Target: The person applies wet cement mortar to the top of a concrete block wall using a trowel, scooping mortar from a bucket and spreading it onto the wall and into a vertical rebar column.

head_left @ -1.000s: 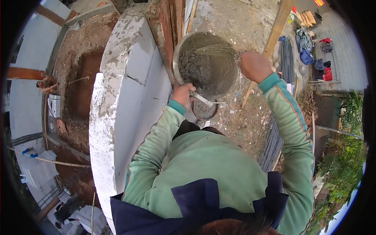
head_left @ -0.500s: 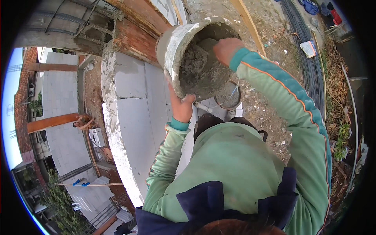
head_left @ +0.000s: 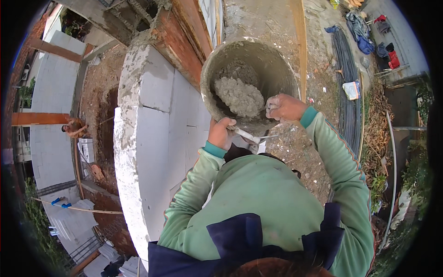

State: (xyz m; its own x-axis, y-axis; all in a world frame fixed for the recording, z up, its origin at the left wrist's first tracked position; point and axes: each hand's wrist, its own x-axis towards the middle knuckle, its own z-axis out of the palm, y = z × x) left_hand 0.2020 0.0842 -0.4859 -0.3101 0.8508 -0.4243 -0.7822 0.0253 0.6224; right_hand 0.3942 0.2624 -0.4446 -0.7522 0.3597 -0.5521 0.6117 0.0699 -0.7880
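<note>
A mortar-smeared bucket (head_left: 277,57) is in front of me, beside the top of the block wall, its mouth facing up toward me. Inside lies a grey lump of wet mortar (head_left: 240,97). My left hand (head_left: 221,133) is closed on the near left of the rim, beside the white grip of the bucket's handle (head_left: 247,135). At the near right side, my right hand (head_left: 287,108) has its fingers curled over the rim, with grey mortar on the fingertips. No tool shows in either hand.
The white block wall (head_left: 154,124) runs along my left, with rough mortar at its edge. Wooden formwork boards (head_left: 180,37) join it ahead. A long plank (head_left: 300,46) stands beyond the bucket. Dark steel bars (head_left: 347,92) lie at right. Far below left, another person (head_left: 74,128) is bent over.
The bucket has turned from tipped sideways to more upright, and the mortar now sits in a lump. My right hand has come out of the mortar to the near right rim.
</note>
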